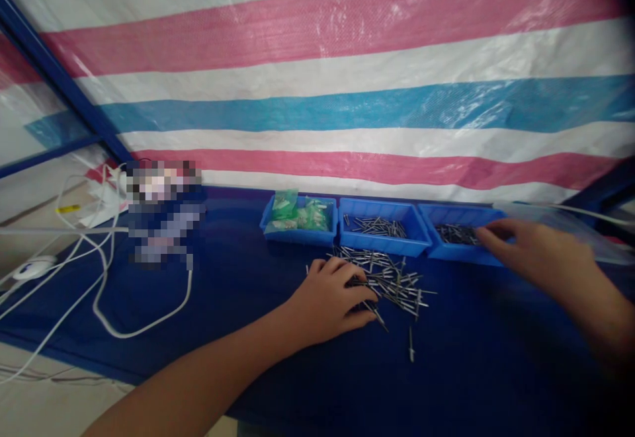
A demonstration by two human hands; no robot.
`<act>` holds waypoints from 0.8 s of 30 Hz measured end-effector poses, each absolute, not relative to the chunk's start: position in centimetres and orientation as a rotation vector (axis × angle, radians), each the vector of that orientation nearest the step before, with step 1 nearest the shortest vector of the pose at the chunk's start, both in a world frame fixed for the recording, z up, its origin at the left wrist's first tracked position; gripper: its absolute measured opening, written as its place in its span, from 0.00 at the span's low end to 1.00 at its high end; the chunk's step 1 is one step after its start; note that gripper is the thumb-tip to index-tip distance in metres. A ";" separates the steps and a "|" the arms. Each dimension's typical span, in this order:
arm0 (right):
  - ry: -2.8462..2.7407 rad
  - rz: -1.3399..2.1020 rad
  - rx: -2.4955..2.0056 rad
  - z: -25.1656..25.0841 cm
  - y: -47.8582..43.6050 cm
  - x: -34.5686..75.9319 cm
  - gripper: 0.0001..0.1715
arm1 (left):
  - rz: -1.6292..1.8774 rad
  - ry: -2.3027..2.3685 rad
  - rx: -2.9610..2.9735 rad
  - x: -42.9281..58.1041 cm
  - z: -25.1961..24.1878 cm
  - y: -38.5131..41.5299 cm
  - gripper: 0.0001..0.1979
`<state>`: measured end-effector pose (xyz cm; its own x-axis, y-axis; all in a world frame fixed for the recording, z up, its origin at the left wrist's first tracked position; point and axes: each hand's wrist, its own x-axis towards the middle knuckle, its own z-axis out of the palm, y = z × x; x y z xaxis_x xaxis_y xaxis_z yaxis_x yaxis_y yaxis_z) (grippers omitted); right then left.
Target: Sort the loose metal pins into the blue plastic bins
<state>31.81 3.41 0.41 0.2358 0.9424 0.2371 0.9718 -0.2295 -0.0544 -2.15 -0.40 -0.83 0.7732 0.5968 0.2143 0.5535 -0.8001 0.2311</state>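
Observation:
A loose pile of metal blind rivets [381, 272] lies on the dark blue table. My left hand [332, 298] rests over the pile's left side, fingers bent and apart, with some rivets under and between them. My right hand [540, 252] is at the right blue bin [466, 254], thumb and forefinger drawn together over its dark rivets [454, 234]. What the right fingertips hold, if anything, is too small to make out. More rivets [380, 227] lie in the middle blue bin [384, 244]. A single rivet [411, 344] lies apart, nearer me.
The left blue bin [300, 235] holds green and clear plastic packets [285, 205]. White cables [102, 278] cross the table's left side near blurred items [166, 232]. A clear plastic bag [590, 238] lies behind my right hand. Striped sheeting [337, 113] closes off the back.

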 end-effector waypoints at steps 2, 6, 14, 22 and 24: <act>-1.821 -0.318 -2.266 0.1 3.4 31.6 0.21 | 0.430 0.921 2.824 -2.1 -0.8 -0.2 0.11; -1.831 -0.438 -1.935 0.7 2.6 29.2 0.16 | 0.462 0.933 2.852 -1.9 -0.9 -0.1 0.09; -2.099 -0.163 -1.334 1.3 0.5 22.6 0.10 | 0.452 0.876 2.923 -1.8 -0.9 0.0 0.09; -2.214 0.023 -1.199 0.5 -0.5 20.5 0.08 | 0.446 0.886 2.992 -1.5 -1.1 -0.3 0.07; -2.238 0.049 -1.178 0.4 -0.6 20.2 0.08 | 0.454 0.913 3.011 -1.3 -1.3 -0.3 0.08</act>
